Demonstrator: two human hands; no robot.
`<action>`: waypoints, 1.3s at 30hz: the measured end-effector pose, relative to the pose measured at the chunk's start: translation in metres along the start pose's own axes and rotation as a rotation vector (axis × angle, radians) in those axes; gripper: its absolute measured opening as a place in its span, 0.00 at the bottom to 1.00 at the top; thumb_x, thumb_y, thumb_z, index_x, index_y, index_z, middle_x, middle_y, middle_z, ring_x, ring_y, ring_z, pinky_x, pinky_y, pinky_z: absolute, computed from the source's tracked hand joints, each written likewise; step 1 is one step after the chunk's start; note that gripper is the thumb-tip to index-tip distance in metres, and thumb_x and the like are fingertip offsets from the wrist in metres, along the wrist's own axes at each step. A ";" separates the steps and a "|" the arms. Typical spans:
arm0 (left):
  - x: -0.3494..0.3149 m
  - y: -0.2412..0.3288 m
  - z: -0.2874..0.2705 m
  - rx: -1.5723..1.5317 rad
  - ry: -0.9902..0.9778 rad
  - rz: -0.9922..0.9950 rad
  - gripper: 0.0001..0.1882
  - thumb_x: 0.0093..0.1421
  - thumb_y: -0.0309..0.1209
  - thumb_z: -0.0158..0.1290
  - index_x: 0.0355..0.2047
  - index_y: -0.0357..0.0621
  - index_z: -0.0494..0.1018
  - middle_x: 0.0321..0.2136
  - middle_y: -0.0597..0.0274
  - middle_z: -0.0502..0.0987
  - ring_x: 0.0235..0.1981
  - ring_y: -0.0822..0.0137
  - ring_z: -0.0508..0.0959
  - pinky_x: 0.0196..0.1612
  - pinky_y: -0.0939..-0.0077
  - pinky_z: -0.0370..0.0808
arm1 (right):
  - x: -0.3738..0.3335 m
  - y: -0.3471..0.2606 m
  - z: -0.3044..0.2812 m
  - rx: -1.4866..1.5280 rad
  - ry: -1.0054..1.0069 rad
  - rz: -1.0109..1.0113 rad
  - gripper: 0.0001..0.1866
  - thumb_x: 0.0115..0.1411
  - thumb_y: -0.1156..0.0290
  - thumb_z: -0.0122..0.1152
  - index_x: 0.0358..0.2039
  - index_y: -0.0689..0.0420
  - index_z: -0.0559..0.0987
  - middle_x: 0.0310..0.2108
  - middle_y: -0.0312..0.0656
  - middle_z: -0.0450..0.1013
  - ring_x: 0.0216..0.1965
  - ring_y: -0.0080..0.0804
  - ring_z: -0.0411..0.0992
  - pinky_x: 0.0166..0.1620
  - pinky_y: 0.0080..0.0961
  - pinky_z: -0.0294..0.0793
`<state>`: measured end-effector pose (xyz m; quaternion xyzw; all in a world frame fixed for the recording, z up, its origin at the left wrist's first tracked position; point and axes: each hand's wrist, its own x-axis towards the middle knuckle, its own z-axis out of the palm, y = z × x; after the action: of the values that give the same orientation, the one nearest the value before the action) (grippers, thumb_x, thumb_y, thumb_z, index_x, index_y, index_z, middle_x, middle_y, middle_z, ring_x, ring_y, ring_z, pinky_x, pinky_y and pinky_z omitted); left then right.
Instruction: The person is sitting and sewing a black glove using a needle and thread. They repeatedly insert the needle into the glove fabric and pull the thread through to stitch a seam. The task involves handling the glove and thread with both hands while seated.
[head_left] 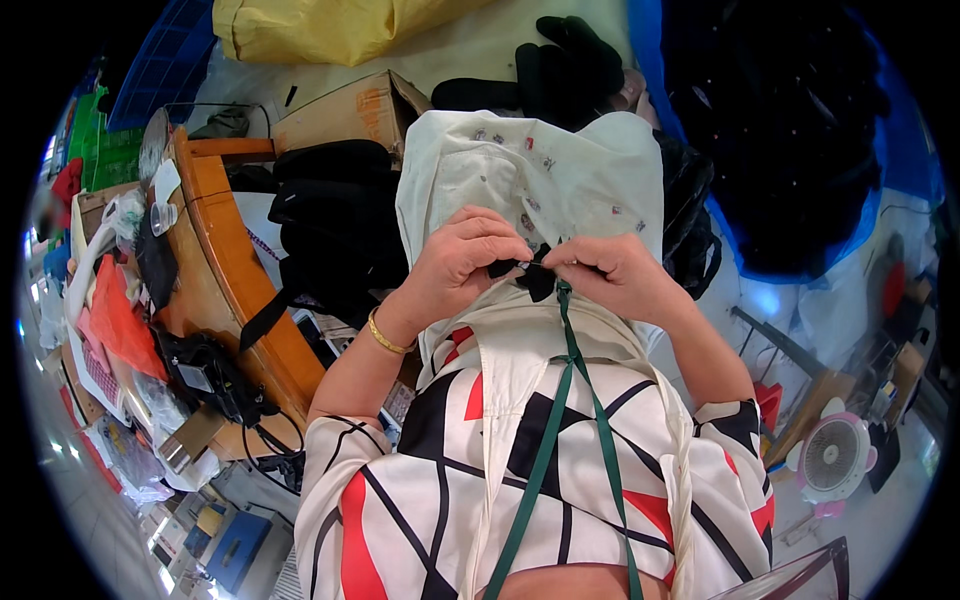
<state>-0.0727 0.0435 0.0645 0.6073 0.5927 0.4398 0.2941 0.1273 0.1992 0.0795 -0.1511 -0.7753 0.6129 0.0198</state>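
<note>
My left hand (460, 258) and my right hand (615, 274) meet over my lap, both with fingers pinched. Between them is a small black cloth piece (540, 284), each hand gripping one side. Something thin and shiny shows between the fingertips, too small to name. Below hangs a dark green neck cord (570, 350), its end close to my right fingers. A cream apron (455, 150) with small printed figures covers my lap under the hands.
On the left, a wooden table (215, 240) holds a black machine-like object (205, 375). Black padded pieces (335, 220) lie beside my lap. A cardboard box (345, 110) stands beyond. To the right are a blue-lined heap of black pieces (780, 130) and a small fan (835, 455).
</note>
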 end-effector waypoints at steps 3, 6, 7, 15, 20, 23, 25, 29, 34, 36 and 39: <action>-0.001 0.001 0.001 0.003 0.004 0.003 0.17 0.45 0.18 0.65 0.37 0.46 0.81 0.37 0.66 0.80 0.44 0.59 0.76 0.49 0.70 0.73 | 0.000 -0.003 -0.002 -0.009 -0.035 0.037 0.09 0.59 0.80 0.58 0.40 0.60 0.82 0.32 0.40 0.80 0.30 0.26 0.77 0.35 0.19 0.74; -0.001 0.002 0.001 -0.003 0.012 -0.001 0.18 0.44 0.18 0.65 0.37 0.46 0.81 0.37 0.66 0.80 0.44 0.60 0.76 0.49 0.70 0.73 | 0.000 -0.003 -0.002 -0.014 -0.043 0.032 0.09 0.59 0.80 0.58 0.40 0.60 0.82 0.32 0.40 0.80 0.30 0.26 0.77 0.36 0.19 0.75; -0.001 0.003 0.001 -0.005 0.013 -0.003 0.18 0.44 0.18 0.65 0.37 0.46 0.81 0.37 0.66 0.80 0.45 0.60 0.76 0.49 0.70 0.73 | 0.000 -0.002 -0.002 -0.017 -0.048 0.029 0.10 0.59 0.80 0.58 0.40 0.60 0.82 0.32 0.40 0.81 0.30 0.26 0.77 0.36 0.19 0.75; -0.004 0.002 0.002 -0.085 0.012 -0.017 0.17 0.45 0.15 0.64 0.37 0.45 0.81 0.37 0.66 0.80 0.45 0.61 0.76 0.50 0.70 0.72 | 0.001 0.005 0.003 0.105 -0.050 0.028 0.07 0.62 0.77 0.58 0.41 0.58 0.81 0.31 0.40 0.80 0.29 0.25 0.75 0.36 0.19 0.74; -0.008 0.001 0.009 -0.263 0.026 -0.043 0.16 0.46 0.16 0.64 0.36 0.43 0.81 0.36 0.66 0.81 0.42 0.62 0.77 0.49 0.70 0.72 | 0.000 0.016 0.015 0.249 -0.045 0.037 0.05 0.65 0.75 0.58 0.40 0.59 0.79 0.29 0.36 0.78 0.29 0.21 0.71 0.37 0.18 0.72; -0.013 0.000 0.014 -0.309 0.051 -0.047 0.15 0.46 0.17 0.64 0.36 0.43 0.81 0.36 0.65 0.82 0.41 0.63 0.77 0.49 0.70 0.72 | -0.001 0.012 0.020 0.232 -0.034 0.050 0.04 0.66 0.74 0.58 0.40 0.59 0.78 0.28 0.34 0.76 0.29 0.20 0.70 0.37 0.18 0.72; -0.014 0.002 0.014 -0.282 0.058 -0.042 0.14 0.47 0.18 0.65 0.36 0.44 0.81 0.35 0.65 0.82 0.40 0.64 0.77 0.48 0.70 0.72 | -0.004 0.008 0.021 0.228 -0.046 0.113 0.04 0.66 0.74 0.58 0.40 0.58 0.78 0.27 0.33 0.76 0.29 0.19 0.70 0.36 0.18 0.72; -0.013 0.009 0.012 -0.255 0.073 -0.078 0.17 0.46 0.15 0.64 0.36 0.47 0.82 0.31 0.66 0.80 0.37 0.63 0.76 0.43 0.73 0.72 | -0.007 0.002 0.020 0.282 -0.081 0.255 0.04 0.67 0.73 0.57 0.39 0.57 0.79 0.25 0.32 0.73 0.27 0.16 0.68 0.32 0.16 0.69; -0.012 0.011 0.013 -0.220 0.080 -0.088 0.16 0.46 0.16 0.64 0.36 0.46 0.82 0.30 0.66 0.79 0.35 0.64 0.75 0.40 0.73 0.73 | -0.006 0.005 0.024 0.513 -0.091 0.305 0.10 0.68 0.70 0.56 0.46 0.60 0.75 0.22 0.30 0.70 0.24 0.14 0.63 0.28 0.15 0.64; -0.014 0.013 0.014 -0.245 0.067 -0.122 0.15 0.46 0.17 0.65 0.35 0.46 0.82 0.29 0.66 0.79 0.34 0.64 0.75 0.39 0.73 0.72 | -0.003 0.008 0.023 0.510 -0.099 0.264 0.13 0.68 0.69 0.55 0.50 0.61 0.72 0.22 0.30 0.69 0.24 0.14 0.63 0.28 0.15 0.63; -0.018 0.011 0.020 -0.290 0.062 -0.149 0.14 0.47 0.19 0.66 0.35 0.45 0.82 0.28 0.65 0.77 0.33 0.64 0.75 0.37 0.74 0.72 | 0.000 0.013 0.022 0.366 -0.117 0.166 0.17 0.69 0.67 0.54 0.54 0.61 0.69 0.22 0.29 0.68 0.24 0.13 0.63 0.27 0.16 0.62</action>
<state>-0.0482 0.0281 0.0624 0.4991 0.5753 0.5161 0.3919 0.1251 0.1810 0.0617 -0.1723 -0.6358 0.7508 -0.0486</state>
